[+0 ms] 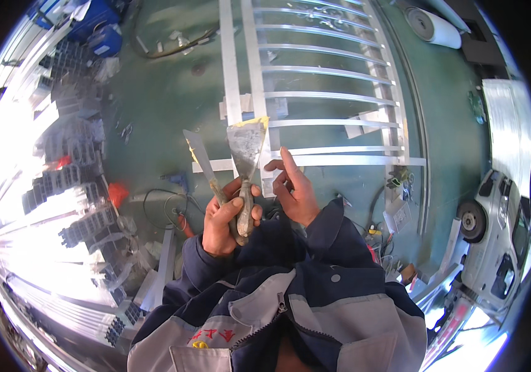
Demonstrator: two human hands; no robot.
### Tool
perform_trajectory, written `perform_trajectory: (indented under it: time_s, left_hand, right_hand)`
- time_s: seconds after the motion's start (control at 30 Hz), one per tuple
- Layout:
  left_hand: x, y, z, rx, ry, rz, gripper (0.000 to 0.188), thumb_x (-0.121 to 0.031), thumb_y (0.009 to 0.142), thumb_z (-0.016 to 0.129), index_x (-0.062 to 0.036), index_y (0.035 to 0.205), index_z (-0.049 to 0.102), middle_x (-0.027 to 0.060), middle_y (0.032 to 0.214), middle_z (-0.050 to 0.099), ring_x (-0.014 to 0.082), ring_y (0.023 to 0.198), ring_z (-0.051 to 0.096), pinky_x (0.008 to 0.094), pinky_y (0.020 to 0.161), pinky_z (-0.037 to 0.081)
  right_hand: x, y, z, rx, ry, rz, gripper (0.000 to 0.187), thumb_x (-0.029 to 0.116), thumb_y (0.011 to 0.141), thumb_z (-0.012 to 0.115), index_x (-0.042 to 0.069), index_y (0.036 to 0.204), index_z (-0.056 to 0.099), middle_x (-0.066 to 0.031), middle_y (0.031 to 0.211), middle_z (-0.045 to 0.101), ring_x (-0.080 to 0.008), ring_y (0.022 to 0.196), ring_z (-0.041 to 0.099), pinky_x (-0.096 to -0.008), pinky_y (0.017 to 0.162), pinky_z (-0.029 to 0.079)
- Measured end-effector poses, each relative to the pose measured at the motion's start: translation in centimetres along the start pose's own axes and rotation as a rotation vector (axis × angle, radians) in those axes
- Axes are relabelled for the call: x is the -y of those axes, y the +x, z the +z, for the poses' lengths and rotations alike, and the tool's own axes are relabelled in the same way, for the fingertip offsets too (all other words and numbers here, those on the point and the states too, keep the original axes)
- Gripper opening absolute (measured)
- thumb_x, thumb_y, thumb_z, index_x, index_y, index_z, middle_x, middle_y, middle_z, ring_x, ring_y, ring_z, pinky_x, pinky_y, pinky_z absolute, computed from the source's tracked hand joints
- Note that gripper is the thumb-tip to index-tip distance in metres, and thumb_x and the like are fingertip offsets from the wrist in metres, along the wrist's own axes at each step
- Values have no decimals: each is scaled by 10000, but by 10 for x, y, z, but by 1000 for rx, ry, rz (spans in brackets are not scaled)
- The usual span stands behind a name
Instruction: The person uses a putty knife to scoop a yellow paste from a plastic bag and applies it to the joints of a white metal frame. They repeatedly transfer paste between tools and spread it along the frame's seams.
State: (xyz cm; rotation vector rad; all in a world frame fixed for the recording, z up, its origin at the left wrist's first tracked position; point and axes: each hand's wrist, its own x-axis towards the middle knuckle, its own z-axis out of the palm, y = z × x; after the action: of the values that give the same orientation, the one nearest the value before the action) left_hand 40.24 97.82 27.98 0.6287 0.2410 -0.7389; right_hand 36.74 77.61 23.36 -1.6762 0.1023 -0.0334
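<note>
Metal frame with parallel rungs, on a green floor. Before the frame's near end, the left hand grips two scrapers by their handles, blades pointing toward the frame and edged with yellow. Right hand, also before that end: index finger extended, others curled. Left of the frame: metal bars; right: a white roll and a vehicle.

Red characters on the jacket
</note>
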Motion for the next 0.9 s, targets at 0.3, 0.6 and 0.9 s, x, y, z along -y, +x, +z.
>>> perform_trajectory:
  time_s: [0.3, 0.6, 0.9]
  left_hand:
    - [19, 7, 27, 114, 8, -128, 516, -110, 1002, 518, 55, 1478, 404, 147, 1237, 600, 240, 873, 668, 328, 708, 608]
    - [52, 0, 62, 196, 142, -275, 498, -104, 1008, 510, 63, 1467, 411, 145, 1235, 600, 219, 866, 661, 320, 719, 598]
    - [95, -17, 85, 270, 269, -517, 482, -233, 992, 592, -5, 1402, 482, 118, 1225, 621, 209, 903, 643, 312, 735, 551]
  right_hand:
    - [28, -38, -21, -41, 1058, 135, 780, 57, 981, 539, 247, 1641, 168, -62, 1106, 569, -75, 628, 425, -197, 537, 341]
    - [29, -71, -41, -432, -273, -193, 846, -145, 858, 534, 149, 1608, 275, -107, 1101, 598, -254, 830, 642, -354, 686, 541]
    - [25, -139, -65, -648, -711, -14, 736, 51, 860, 635, 210, 1542, 408, -117, 1387, 571, -341, 1052, 691, -399, 799, 599]
